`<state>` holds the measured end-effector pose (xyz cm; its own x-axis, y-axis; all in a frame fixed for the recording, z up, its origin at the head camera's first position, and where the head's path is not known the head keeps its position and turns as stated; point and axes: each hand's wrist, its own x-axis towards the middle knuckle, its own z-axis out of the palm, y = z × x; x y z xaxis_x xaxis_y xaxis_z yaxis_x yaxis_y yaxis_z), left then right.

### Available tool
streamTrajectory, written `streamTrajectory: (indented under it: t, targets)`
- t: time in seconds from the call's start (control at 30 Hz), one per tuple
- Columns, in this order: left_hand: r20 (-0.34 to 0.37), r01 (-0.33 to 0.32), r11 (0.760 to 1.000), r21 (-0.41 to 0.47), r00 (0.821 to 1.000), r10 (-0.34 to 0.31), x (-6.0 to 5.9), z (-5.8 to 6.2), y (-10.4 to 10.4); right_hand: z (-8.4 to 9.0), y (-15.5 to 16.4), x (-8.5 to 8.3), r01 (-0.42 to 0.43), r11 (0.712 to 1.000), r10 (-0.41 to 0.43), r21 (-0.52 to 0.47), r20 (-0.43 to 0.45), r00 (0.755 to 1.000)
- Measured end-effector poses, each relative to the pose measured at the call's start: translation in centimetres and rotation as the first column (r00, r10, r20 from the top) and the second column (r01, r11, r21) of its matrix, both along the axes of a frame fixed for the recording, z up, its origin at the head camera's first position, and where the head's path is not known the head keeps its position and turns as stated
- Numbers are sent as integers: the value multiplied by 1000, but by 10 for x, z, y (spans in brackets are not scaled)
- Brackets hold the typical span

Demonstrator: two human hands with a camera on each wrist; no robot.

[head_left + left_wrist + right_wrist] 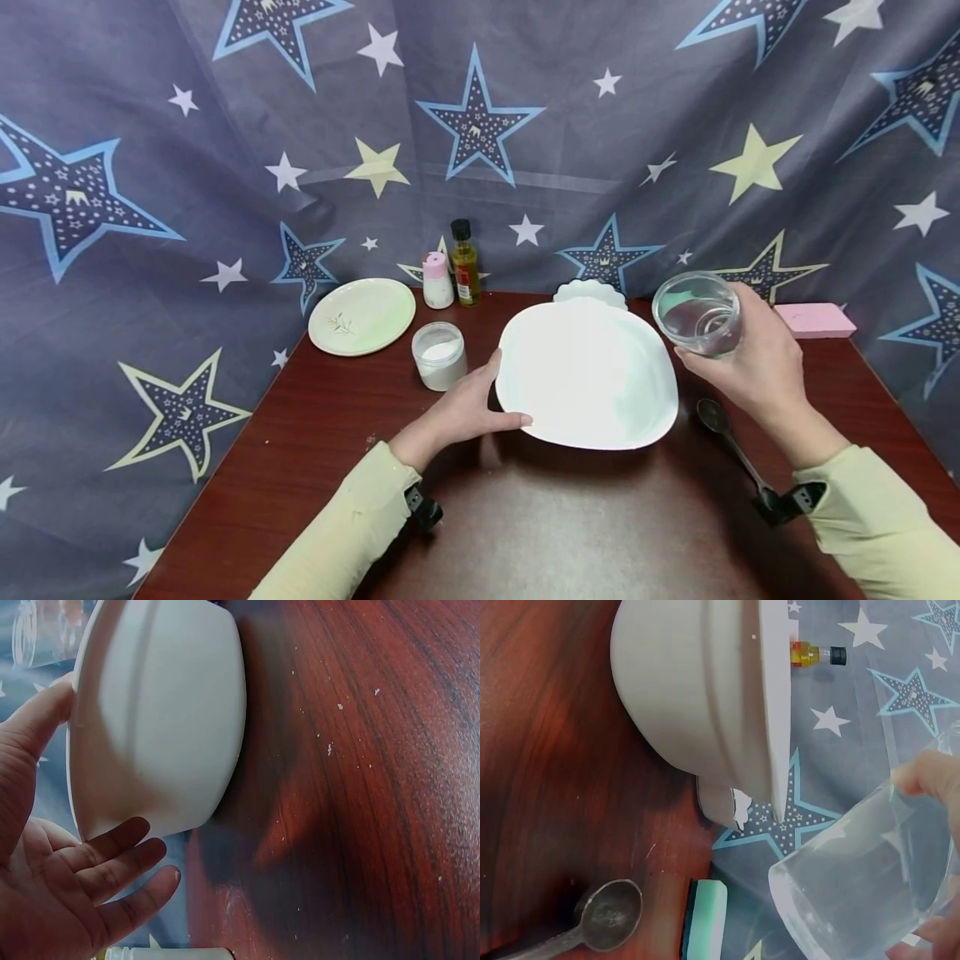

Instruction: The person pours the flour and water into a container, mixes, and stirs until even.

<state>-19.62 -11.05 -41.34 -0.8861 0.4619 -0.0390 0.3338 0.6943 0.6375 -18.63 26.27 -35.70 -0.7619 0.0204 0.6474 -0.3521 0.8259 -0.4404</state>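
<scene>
The wide white ceramic bowl, at the table's middle, is being steadied by the left hand, fingers straight, while the clear glass cup is being gripped above its rim by the right hand

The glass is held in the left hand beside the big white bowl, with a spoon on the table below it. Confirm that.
Wrong hand: the right hand holds the glass, as the head view shows. It is beside the white bowl, and the spoon lies on the table below.
</scene>
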Motion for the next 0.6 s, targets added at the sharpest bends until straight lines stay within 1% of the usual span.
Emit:
streamTrajectory:
  t: [0.13,0.43,0.6]
  targets:
    - [3,-3,1000,-5,1000,3,0,0,0,1,-5,-1,-15,999,15,32,-10,1000]
    - [-22,6,1000,-7,1000,-7,0,0,1,1,-15,0,-41,996,38,80,44,998]
    - [-24,7,1000,-6,1000,-7,1,1,1,2,-21,0,-60,990,55,130,42,998]
